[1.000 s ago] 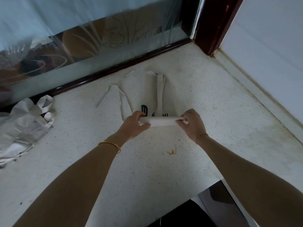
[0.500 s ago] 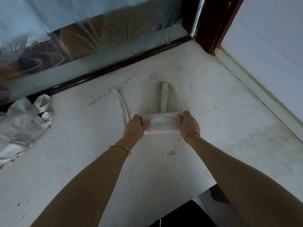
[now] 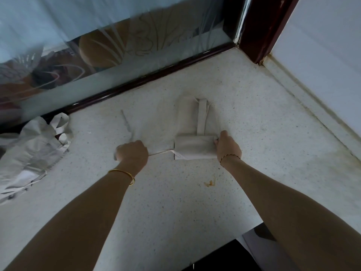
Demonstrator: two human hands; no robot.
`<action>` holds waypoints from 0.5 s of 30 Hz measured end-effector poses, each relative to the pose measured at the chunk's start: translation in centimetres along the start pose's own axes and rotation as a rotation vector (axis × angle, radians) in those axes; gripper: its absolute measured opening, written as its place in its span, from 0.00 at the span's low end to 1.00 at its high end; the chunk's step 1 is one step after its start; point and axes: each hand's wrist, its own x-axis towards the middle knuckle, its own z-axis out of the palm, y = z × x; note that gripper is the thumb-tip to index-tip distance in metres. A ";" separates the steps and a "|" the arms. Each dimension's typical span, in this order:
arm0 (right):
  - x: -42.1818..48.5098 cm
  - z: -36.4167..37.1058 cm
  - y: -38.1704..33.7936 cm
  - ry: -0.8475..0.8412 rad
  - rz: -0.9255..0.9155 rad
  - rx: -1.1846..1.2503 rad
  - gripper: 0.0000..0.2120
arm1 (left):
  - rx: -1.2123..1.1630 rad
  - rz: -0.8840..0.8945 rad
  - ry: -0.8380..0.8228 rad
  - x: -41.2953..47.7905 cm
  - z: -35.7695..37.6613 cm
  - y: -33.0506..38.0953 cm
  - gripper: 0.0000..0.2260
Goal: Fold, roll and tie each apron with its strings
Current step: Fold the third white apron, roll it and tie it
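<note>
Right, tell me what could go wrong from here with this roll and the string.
The left hand pulls the string sideways while the right hand holds only the other end of the roll; it may slide or loosen.
A flat part with a strap on it is not yet rolled; tying now could leave it loose.
The orange stain on the counter lies close; the cloth might pick it up.

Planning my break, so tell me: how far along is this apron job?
Done: the apron is folded and mostly rolled. In hand: the right hand grips the roll at its end; the left hand pulls a string sideways. Left: rolling up the flat part, tying, and the loose heap of cloth at far left.
</note>
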 end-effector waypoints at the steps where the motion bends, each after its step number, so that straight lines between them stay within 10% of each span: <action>1: 0.0 0.0 -0.1 -0.007 0.001 -0.005 0.10 | 0.099 0.002 0.029 -0.1 -0.2 0.0 0.15; 6: 0.3 -0.3 -0.1 -0.023 -0.004 -0.022 0.09 | -0.068 0.453 0.429 -1.4 -1.4 3.9 0.15; 9: 0.4 -0.5 -0.1 -0.041 -0.002 -0.028 0.09 | -0.190 0.850 0.240 -2.0 -0.5 6.4 0.22; 15: -0.4 -1.0 0.4 0.067 -0.089 0.048 0.11 | -0.146 0.773 0.294 -1.8 1.3 7.8 0.23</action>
